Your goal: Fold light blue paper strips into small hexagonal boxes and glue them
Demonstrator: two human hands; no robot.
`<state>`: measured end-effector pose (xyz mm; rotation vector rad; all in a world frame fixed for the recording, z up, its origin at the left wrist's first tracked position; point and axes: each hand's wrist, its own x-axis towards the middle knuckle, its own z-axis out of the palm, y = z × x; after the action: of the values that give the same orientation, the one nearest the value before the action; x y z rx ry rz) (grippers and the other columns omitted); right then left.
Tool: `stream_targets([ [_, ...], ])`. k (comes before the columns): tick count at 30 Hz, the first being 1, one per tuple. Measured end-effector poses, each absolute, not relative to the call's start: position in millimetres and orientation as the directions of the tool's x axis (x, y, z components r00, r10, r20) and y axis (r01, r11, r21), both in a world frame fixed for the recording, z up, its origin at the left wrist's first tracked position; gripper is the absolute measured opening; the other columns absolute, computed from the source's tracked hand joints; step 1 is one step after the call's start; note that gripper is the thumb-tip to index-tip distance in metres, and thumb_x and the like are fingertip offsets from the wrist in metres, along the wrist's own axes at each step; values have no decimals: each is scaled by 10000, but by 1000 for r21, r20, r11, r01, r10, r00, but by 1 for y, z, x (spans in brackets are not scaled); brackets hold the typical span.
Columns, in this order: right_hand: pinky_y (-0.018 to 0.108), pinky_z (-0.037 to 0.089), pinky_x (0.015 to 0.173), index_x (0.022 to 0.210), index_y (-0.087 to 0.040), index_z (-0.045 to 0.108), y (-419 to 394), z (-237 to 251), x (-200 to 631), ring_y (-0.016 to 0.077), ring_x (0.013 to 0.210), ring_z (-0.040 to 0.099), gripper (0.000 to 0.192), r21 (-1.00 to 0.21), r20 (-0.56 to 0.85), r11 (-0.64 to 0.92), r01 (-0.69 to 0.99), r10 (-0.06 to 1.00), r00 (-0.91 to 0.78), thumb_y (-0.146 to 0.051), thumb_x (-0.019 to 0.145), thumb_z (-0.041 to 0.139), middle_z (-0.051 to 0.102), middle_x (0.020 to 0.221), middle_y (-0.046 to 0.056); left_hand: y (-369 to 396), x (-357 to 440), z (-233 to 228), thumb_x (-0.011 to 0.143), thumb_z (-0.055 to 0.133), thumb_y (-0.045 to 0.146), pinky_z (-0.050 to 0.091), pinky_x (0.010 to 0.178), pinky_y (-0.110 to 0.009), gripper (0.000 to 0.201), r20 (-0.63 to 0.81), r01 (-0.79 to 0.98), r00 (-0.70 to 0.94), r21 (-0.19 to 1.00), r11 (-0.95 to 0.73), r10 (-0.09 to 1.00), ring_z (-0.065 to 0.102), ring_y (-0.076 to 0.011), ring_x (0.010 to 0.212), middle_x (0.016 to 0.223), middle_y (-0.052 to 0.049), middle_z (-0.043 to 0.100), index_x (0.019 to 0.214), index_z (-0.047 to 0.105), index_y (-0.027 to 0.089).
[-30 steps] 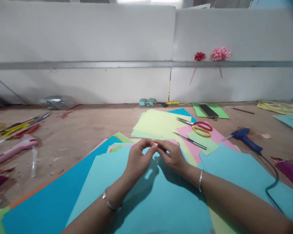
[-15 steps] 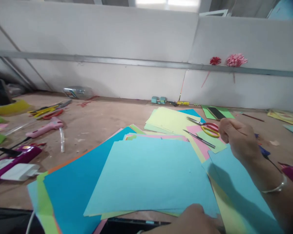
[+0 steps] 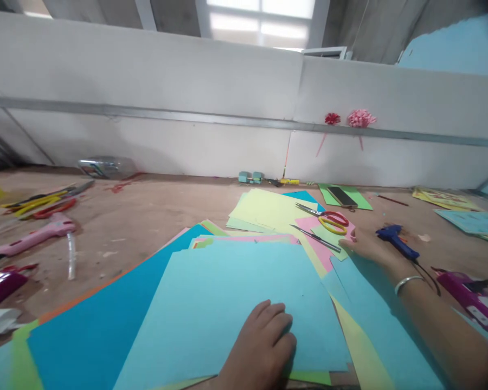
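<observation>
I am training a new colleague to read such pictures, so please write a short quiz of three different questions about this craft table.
1. True or false: the left hand lies flat on the light blue sheet.
2. Which thing is nearest to the right hand? A) pink glue gun B) blue glue gun C) plastic bottle
3. Fill in: the scissors with one red and one yellow handle lie on ____ paper.

Key
1. True; the fingers are curled a little and hold nothing.
2. B; it lies just to the right of that hand.
3. Pink; a green piece lies under part of them too.
</observation>
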<state>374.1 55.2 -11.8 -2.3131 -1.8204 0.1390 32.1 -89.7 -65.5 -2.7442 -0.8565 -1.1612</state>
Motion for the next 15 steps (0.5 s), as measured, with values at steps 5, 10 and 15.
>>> stream_targets([
  [5, 277, 292, 522, 540, -196, 523, 68, -12, 369, 179, 536, 523, 297, -175, -64, -244, 954, 970, 236, -377, 709, 688, 546, 527, 32, -93, 20, -78, 944, 439, 154, 562, 901, -373, 240, 717, 553, 513, 143, -821, 471, 680, -194, 937, 952, -65, 737, 811, 634, 195],
  [10, 260, 292, 536, 573, -189, 538, 63, -9, 366, 160, 570, 522, 164, -238, -75, -224, 945, 974, 212, -237, 700, 631, 554, 557, 9, -90, 23, -82, 945, 428, 152, 580, 861, -356, 262, 748, 541, 497, 129, -831, 440, 692, -187, 878, 912, -65, 740, 771, 621, 187],
  [15, 251, 323, 543, 798, -146, 642, 55, -9, 361, 170, 615, 551, 143, -311, -55, -260, 914, 965, 256, -151, 661, 603, 634, 678, 47, -89, 23, -84, 918, 455, 140, 602, 815, -352, 222, 737, 549, 503, 130, -825, 451, 711, -194, 842, 911, -48, 752, 777, 616, 198],
])
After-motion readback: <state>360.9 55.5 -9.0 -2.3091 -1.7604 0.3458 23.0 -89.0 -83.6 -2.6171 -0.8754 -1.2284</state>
